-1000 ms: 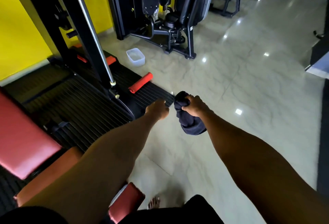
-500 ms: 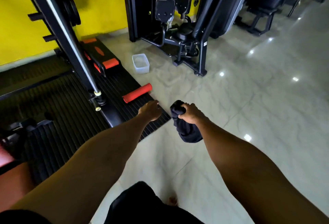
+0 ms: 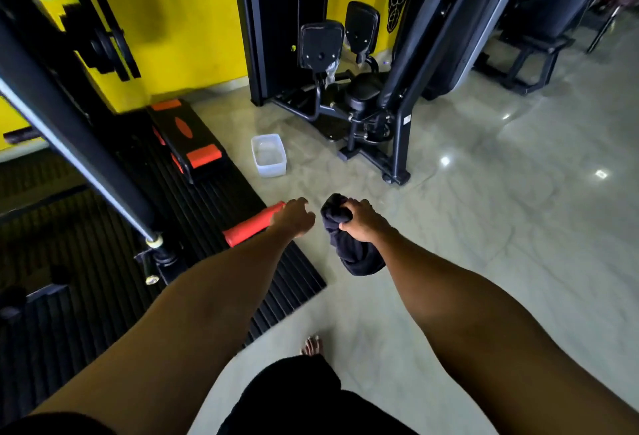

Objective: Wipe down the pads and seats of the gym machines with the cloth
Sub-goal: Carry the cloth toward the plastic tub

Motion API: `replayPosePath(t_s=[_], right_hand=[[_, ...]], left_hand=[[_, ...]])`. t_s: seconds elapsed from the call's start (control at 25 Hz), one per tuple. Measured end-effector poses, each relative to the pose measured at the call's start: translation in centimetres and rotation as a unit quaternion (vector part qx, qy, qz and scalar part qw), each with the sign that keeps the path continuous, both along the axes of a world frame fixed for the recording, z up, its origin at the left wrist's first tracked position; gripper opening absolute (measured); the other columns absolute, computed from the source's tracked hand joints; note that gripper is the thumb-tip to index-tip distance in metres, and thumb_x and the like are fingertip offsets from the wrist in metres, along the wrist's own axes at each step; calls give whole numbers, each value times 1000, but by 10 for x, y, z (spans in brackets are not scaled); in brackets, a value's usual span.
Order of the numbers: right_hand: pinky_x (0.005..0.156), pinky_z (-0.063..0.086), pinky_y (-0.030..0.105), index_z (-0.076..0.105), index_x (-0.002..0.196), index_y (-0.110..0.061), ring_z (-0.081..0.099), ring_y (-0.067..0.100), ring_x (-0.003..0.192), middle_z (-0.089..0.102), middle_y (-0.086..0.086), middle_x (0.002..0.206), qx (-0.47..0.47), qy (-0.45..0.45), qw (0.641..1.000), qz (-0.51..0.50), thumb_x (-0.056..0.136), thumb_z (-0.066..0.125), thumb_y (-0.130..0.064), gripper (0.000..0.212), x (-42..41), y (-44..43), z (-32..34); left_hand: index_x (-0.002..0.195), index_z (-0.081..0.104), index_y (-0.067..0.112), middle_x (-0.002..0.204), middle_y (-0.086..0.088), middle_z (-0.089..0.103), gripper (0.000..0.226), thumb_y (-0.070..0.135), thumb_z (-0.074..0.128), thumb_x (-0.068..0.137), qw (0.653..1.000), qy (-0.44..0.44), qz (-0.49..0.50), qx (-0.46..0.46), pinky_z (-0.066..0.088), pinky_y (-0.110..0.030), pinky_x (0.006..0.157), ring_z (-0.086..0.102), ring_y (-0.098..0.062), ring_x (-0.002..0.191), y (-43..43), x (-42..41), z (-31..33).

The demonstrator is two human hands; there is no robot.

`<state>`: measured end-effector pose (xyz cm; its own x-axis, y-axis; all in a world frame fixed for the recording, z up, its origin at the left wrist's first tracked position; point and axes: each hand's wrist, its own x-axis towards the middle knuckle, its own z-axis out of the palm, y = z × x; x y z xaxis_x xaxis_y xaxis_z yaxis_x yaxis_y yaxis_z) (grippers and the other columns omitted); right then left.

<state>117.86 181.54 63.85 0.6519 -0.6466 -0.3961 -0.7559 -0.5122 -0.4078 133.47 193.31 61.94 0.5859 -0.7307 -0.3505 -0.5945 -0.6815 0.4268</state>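
Your right hand (image 3: 363, 223) grips the bunched cloth (image 3: 352, 254), at 3 o'clock of your loosely curled, empty left hand (image 3: 294, 218). The pads (image 3: 321, 42) at 12 o'clock seem next: spread the cloth flat before wiping.

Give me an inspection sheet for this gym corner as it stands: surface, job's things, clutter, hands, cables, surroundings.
Surface: glossy pale tiled floor, with a black ribbed rubber mat on its left part.
Job's things: dark blue bunched cloth held in the air; black machine ahead with two upright black pads and a black seat, untouched.
Clutter: translucent plastic tub on the floor; red cylindrical roller at the mat's edge; black step with orange patches.
Hands: right hand grips the cloth; left hand holds nothing, fingers relaxed.
Cables: nothing seen.
Surroundings: yellow wall; slanted black frame bar at left.
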Motion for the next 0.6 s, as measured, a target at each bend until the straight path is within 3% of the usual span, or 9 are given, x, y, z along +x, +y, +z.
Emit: replayPosePath(t_s=[0.32,0.6], right_hand=[[107,42,47,38,151,-25,39,39,136,34,15,146,-14,12,1000,25,100,57,-34,56,115,-144,4],[105,43,46,37,151,-28,42,38,134,32,11,148,-4,9,995,95,99,56,-34,57,239,-265,-18]], left_hand=[[151,39,20,154,-10,42,56,34,50,99,999,12,34,8,33,-39,114,41,-29,141,-140,101,15],[150,39,20,152,-11,45,54,31,49,99,994,30,108,7,40,-41,109,47,-33,136,-245,195,-8]])
